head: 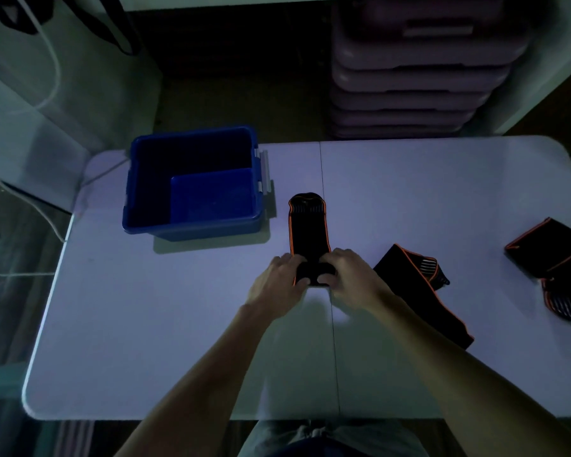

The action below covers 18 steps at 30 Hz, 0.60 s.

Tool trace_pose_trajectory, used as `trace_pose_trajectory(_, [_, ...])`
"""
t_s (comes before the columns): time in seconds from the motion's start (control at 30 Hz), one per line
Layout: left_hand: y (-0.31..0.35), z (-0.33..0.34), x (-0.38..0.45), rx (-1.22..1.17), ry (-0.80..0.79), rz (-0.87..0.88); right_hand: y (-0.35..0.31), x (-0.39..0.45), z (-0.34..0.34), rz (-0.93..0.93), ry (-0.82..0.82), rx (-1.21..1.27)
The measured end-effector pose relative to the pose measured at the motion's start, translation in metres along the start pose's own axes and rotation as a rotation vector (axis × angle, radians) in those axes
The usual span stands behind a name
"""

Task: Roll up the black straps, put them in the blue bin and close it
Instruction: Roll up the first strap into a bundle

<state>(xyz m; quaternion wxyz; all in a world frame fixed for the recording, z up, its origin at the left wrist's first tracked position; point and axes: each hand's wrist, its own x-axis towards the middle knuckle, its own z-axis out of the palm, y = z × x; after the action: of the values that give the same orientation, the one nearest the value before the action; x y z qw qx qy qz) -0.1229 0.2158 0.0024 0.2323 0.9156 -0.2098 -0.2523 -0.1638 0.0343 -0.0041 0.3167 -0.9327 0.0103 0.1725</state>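
On the white table (pixel 409 199), left hand (pixel 279 278) and right hand (pixel 351 275) pinch a black strap (pixel 307 229)'s rolled end beside the open blue bin (pixel 192 222).

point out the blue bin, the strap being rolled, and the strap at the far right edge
blue bin (pixel 192 229): head view, near front wall
strap being rolled (pixel 309 229): head view, flat unrolled part
far right strap (pixel 546 249): head view, folded black top

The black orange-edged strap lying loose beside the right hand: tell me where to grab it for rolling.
Take the loose black orange-edged strap at its narrow near end, coming from above on the person's side. It lies flat and diagonal on the white table, with the bunched ribbed end farther away.
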Motion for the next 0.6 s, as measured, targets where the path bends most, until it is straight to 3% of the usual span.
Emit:
trace_pose_trajectory(0.17, [-0.004, 0.008, 0.003, 0.137, 0.069, -0.003, 0.0, 0.02, -0.007, 0.062, -0.019, 0.02])
trace_pose_trajectory(0.33, [-0.005, 0.006, 0.011, 0.205, 0.077, -0.037, 0.001, 0.013, -0.004, -0.05, 0.231, -0.09])
trace_pose_trajectory(0.43, [-0.004, 0.003, 0.019, 0.227, 0.059, -0.057, 0.007, 0.009, 0.0, -0.197, 0.178, -0.224])
trace_pose_trajectory(0.6, [-0.001, -0.001, 0.027, 0.24, 0.043, -0.049, 0.007, 0.018, -0.001, -0.186, 0.134, -0.263])
